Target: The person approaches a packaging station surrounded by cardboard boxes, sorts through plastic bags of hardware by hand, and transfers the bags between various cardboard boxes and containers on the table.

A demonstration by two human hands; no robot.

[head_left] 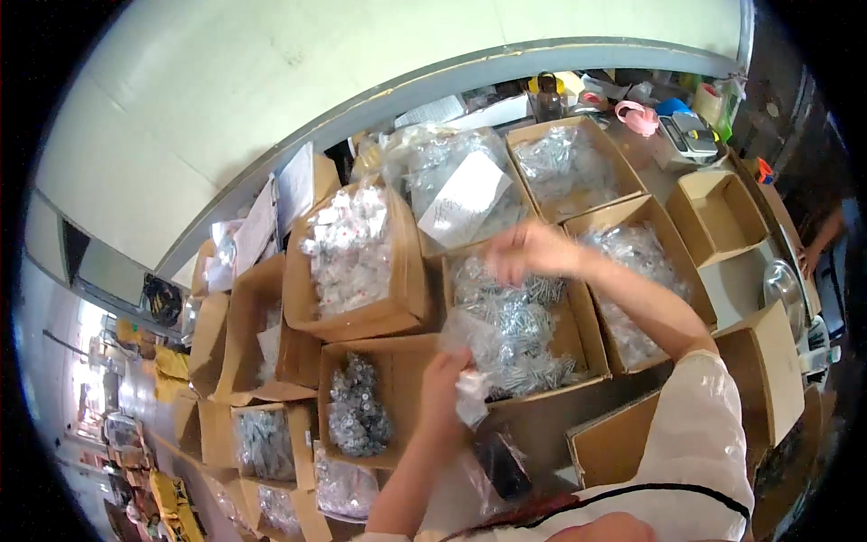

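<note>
My left hand (444,384) is closed around a clear plastic bag (471,339), with a white piece (471,397) showing below its fingers. My right hand (528,251) hangs over the far end of a cardboard box (591,343) with its fingers bent downward. Motion blurs those fingers, so I cannot make out whether they hold anything. Inside that box lie clear bags of silvery screws (528,339). Left of my left hand, another box (411,352) contains loose grey metal parts (357,406).
Open cartons surround my hands, including one of white-and-red bagged parts (352,253). A paper sheet (465,199) rests on bagged parts. At the back right are a scale (691,135) and pink tape (637,117). Another person's hand (808,260) shows at the right edge.
</note>
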